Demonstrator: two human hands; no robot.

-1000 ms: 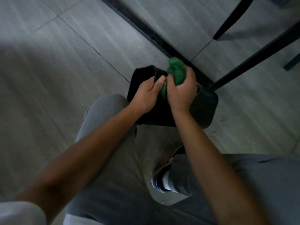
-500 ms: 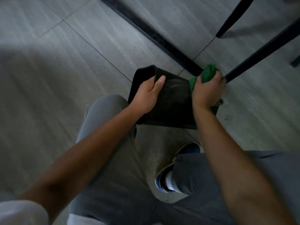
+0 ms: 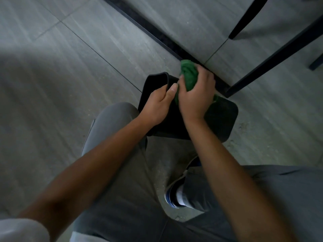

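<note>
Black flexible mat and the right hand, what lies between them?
A crumpled green cloth, which the right hand grips against the mat; head view shows it.

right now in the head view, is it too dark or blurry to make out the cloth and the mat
Head view: dim, no glare; the green cloth reads clearly, while the black mat loses surface detail. Head view: a broad soft shadow darkens the floor tiles at left, and the white sleeve in the bottom-left corner is blurred.
</note>
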